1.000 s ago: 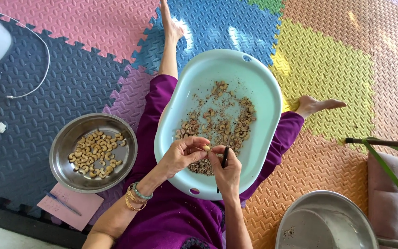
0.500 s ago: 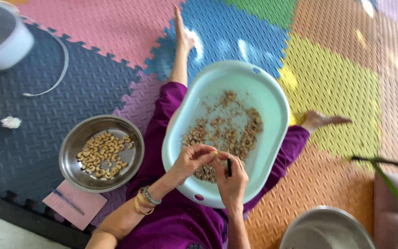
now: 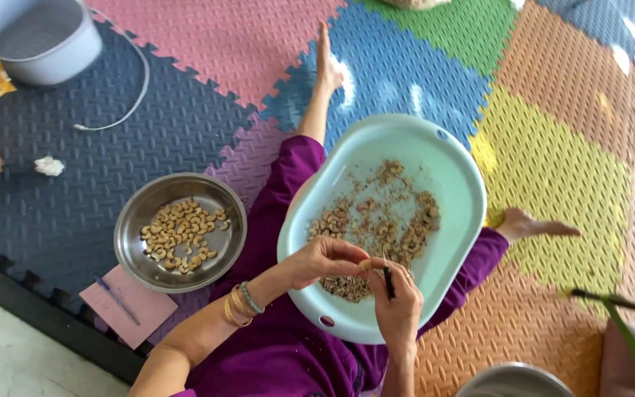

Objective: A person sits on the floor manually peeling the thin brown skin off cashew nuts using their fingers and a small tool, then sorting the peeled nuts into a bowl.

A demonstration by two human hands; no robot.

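I sit on the floor with a pale blue oval basin [image 3: 446, 173] on my lap, holding several unpeeled cashew nuts and flakes of skin [image 3: 380, 220]. My left hand [image 3: 325, 259] pinches one nut [image 3: 364, 264] over the near part of the basin. My right hand [image 3: 398, 305] grips a small dark-handled knife [image 3: 388, 279], its tip close to that nut. A steel bowl [image 3: 137, 224] with several peeled pale cashews [image 3: 181, 234] stands on the mat to my left.
Coloured foam puzzle mats cover the floor. A grey-white pot [image 3: 42, 40] with a white cable [image 3: 130, 92] stands far left. A pink card [image 3: 126, 305] lies by the steel bowl. Another steel bowl's rim [image 3: 512, 381] shows bottom right, with green stems [image 3: 626, 323] beside it.
The view has shifted, so everything sits lower and further right in the picture. Both hands stay together over the basin's near edge, working on the nut.
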